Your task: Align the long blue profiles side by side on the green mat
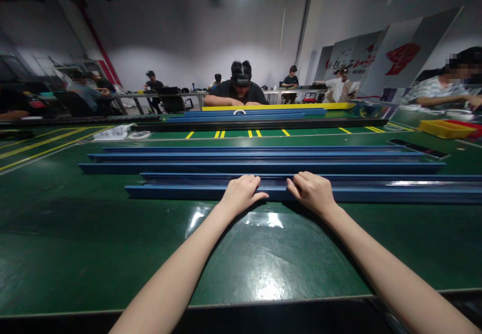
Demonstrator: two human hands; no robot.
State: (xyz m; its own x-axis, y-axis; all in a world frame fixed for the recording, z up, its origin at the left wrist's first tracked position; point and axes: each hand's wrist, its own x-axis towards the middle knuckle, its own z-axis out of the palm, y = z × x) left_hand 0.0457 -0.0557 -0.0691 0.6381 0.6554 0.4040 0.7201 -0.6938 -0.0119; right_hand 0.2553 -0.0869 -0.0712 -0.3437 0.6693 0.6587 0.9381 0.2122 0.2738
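A long blue U-shaped channel [395, 195] lies across the green table in front of me, its open side up. My left hand [243, 192] is closed over its near wall, thumb along the outer face and fingertips hidden inside the channel. To the right, a short gap away, my right hand [312, 189] grips the same wall with curled fingers. Just behind lies another blue channel [196, 168], parallel to the first and touched by neither hand.
A dark flat device [418, 148] lies behind the channels at right, near a yellow tray [444, 129]. A black bar [263, 123] and more blue strips lie farther back. Across the table a person [241, 85] leans over a yellow bar [278, 107]. Clear plastic packs [115, 132] lie at left.
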